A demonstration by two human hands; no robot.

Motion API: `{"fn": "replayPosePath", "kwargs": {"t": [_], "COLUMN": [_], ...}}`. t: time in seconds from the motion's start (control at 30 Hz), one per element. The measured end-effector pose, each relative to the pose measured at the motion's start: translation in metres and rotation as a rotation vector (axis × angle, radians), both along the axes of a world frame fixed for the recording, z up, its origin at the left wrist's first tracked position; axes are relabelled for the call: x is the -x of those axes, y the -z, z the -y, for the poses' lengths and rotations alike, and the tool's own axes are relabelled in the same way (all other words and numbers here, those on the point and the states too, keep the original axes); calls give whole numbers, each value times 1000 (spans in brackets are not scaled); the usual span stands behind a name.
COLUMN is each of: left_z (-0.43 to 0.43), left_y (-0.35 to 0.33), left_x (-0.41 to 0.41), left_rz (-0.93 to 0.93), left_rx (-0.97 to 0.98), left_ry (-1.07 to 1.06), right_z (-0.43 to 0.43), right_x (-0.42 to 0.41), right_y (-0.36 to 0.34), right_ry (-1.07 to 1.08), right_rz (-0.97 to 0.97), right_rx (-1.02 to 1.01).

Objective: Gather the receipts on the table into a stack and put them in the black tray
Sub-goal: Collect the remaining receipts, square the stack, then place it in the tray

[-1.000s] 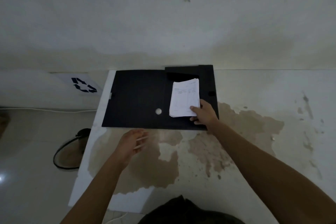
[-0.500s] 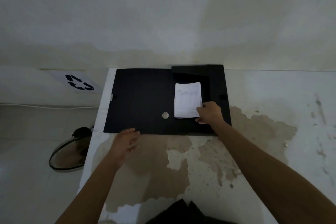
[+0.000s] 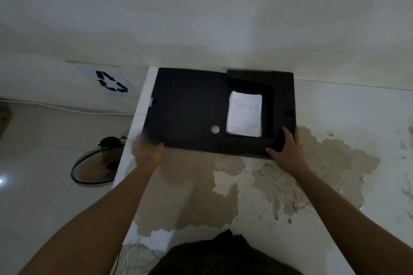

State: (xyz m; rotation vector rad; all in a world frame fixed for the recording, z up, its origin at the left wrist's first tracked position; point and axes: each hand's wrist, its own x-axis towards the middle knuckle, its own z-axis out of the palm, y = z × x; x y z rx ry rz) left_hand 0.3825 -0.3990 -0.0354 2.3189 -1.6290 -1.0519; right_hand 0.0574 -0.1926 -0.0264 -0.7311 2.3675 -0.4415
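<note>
A white stack of receipts (image 3: 244, 116) lies flat inside the black tray (image 3: 187, 105), in its sunken right-hand part. The tray sits at the far left of the table against the wall. My right hand (image 3: 287, 149) rests on the tray's near right corner, fingers spread over its edge, apart from the receipts. My left hand (image 3: 147, 150) is at the tray's near left corner, blurred, fingers curled at the edge. Whether it grips the edge is unclear.
The white table (image 3: 335, 185) has large brown patches of peeled surface in front of the tray. Its left edge runs just beside the tray. On the floor to the left lie a fan (image 3: 96, 163), a white cable and a recycling sign (image 3: 110, 81).
My right hand let go of the receipts, which now lie in the tray, and moved to the tray's near right corner. My left hand moved forward to the near left corner.
</note>
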Motion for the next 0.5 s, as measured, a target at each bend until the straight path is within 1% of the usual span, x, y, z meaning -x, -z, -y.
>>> {"fn": "replayPosePath", "kwargs": {"t": [0.2, 0.3, 0.33, 0.4, 0.43, 0.5], "left_z": [9, 16, 20, 27, 30, 31], "left_y": [-2, -8, -10, -16, -19, -25], "left_x": [-7, -8, -8, -10, -12, -13], "left_rz": [138, 93, 36, -138, -257, -573], "left_rx": [-6, -39, -49, -73, -78, -45], "left_ry": [63, 15, -38, -177, -268, -446], "right_z": [7, 8, 8, 6, 5, 3], "right_x": [-2, 0, 1, 2, 2, 3], "right_y": [4, 4, 4, 3, 2, 0], "right_ry": [-19, -25, -24, -26, -29, -35], "right_rz": [-18, -15, -7, 5, 7, 15], "right_rx": [-73, -92, -87, -68, -59, -39]}}
